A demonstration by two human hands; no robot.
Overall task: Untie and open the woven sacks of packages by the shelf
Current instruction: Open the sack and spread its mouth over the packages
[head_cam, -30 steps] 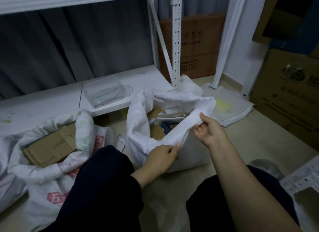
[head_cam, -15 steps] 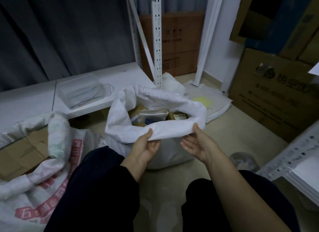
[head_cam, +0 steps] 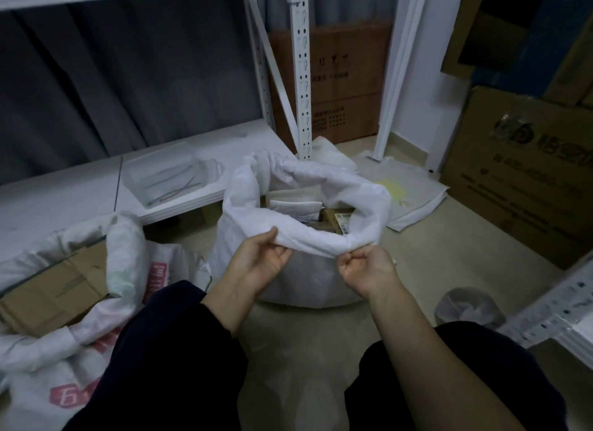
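Upright on the floor by the shelf (head_cam: 303, 77), the woven sack (head_cam: 288, 231) gapes upward — left hand (head_cam: 263, 260) and right hand (head_cam: 365, 270) both pinch its rolled near rim, packages (head_cam: 295, 203) showing inside.

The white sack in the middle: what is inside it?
Inside the white sack lie packages: pale envelopes and a labelled brown box. What lies deeper is covered by them and by the rolled rim.

A storeroom — metal shelving (head_cam: 303, 68), stacked cardboard boxes (head_cam: 526, 170), parcel sacks (head_cam: 244, 212).
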